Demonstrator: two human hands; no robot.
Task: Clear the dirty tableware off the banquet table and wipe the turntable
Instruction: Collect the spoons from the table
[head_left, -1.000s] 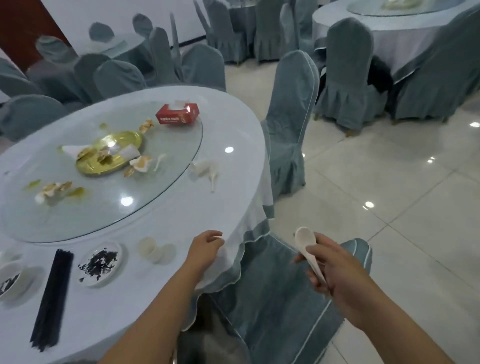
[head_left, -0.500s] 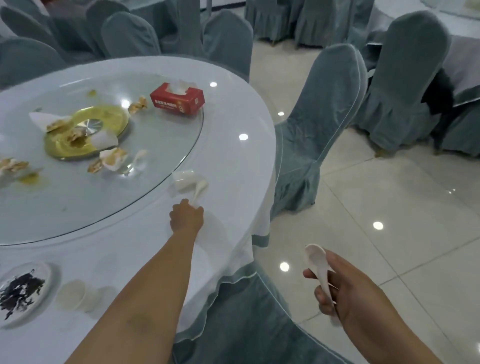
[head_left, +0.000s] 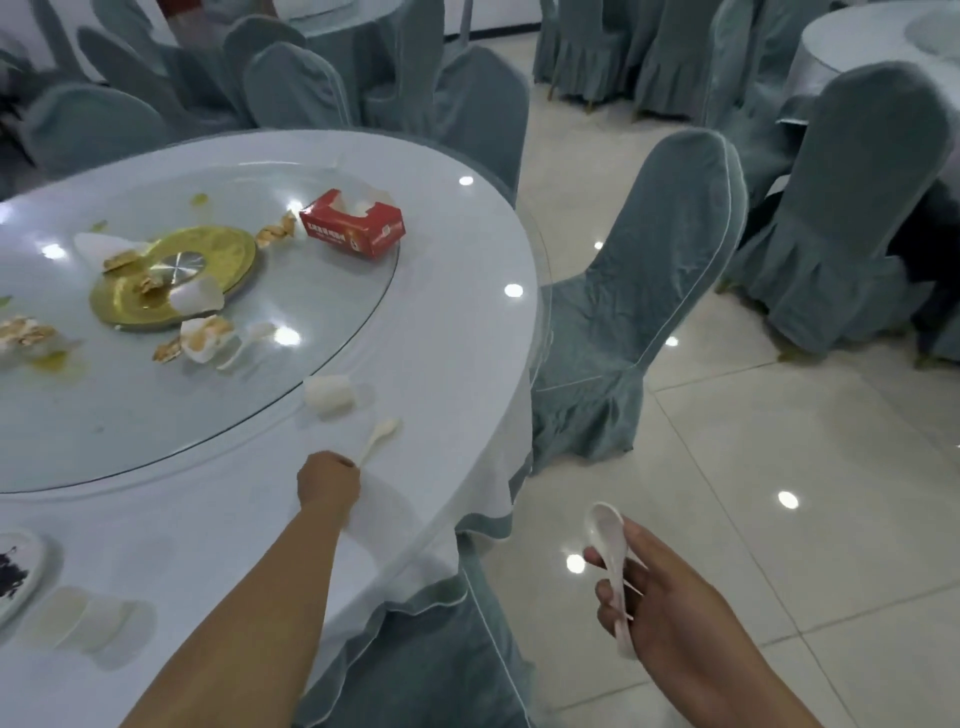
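Banquet hall. Round clothed table (head_left: 457, 322) with glass turntable (head_left: 311, 312), ringed by fabric-covered chairs (head_left: 649, 291). More clothed tables (head_left: 841, 57) and covered chairs behind, on glossy tiled floor (head_left: 753, 467).

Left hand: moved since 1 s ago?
Yes. The left hand went from the table edge inward to the white spoon beside the turntable.

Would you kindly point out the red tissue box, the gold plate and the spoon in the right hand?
red tissue box (head_left: 352, 227), head view, on its red top face.
gold plate (head_left: 236, 254), head view, on its bare rim.
spoon (head_left: 605, 522), head view, on its bowl.
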